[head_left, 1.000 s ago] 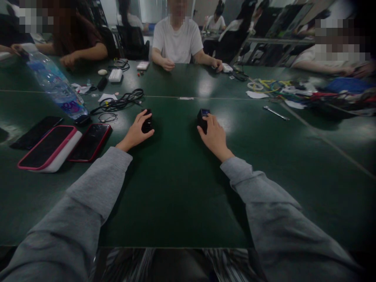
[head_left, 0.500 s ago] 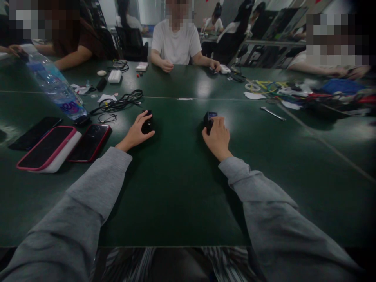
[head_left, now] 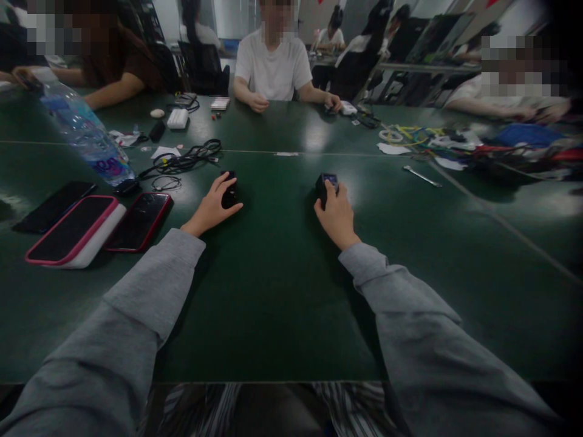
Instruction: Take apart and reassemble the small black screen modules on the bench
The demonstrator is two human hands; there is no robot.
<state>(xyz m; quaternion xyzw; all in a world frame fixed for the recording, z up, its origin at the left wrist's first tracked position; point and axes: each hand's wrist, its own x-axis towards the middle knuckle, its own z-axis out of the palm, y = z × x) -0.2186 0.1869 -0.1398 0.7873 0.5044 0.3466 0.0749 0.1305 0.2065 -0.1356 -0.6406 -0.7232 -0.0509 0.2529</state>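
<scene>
My left hand (head_left: 212, 206) curls around a small black device (head_left: 230, 189) on the green table (head_left: 273, 291), fingers at its far side and thumb at its near side. Much of that device is covered by the hand. To the right, my right hand (head_left: 337, 212) is on a small black boxy device with a screen (head_left: 322, 185). Its thumb lies along the near left side and a fingertip rests at the screen. The right side of this device is hidden behind the fingers.
Left of my left hand lie a phone in a red case (head_left: 139, 221), a pink-rimmed phone (head_left: 73, 230), a dark phone (head_left: 54, 205), black cables (head_left: 191, 155) and a tilted water bottle (head_left: 88, 130). On the right are a wrench (head_left: 422, 176) and tangled wires (head_left: 455, 142). People sit opposite.
The fingers of my right hand have shifted slightly left on the boxy device, and more of its screen shows. My left hand has barely moved.
</scene>
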